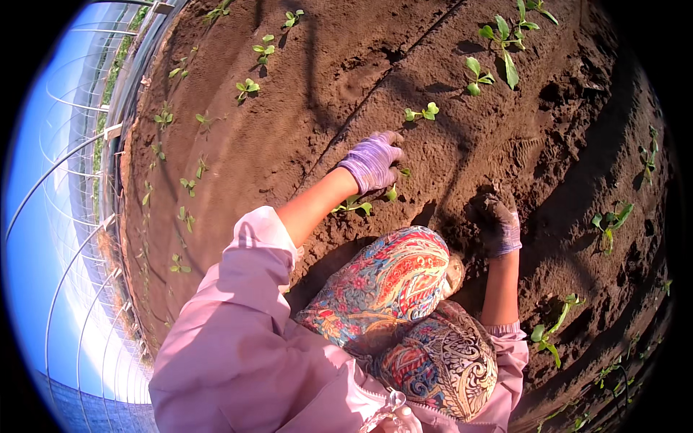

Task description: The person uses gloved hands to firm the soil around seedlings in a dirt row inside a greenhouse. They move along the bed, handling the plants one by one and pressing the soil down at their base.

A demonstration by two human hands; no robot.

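Note:
My left hand (373, 162), in a purple striped knit glove, reaches down to the brown soil (346, 92) with its fingers bent. Small green leaves (391, 193) show just below the palm, and a leafy seedling (352, 206) lies beside the wrist. Whether the fingers grip anything is hidden. On the other side of my knees, my right hand (495, 222) wears a similar glove caked with dirt. Its fingers are low at a dark, loosened patch of soil; what they hold, if anything, cannot be made out. A young seedling (422, 112) stands just beyond my left hand.
Larger seedlings (503, 43) grow at the top right, and more plants (612, 223) stand to the right. A thin dark line (373, 92) crosses the soil. My patterned knees (384, 276) are between my arms. Hoop frames (59, 157) rise along the left edge.

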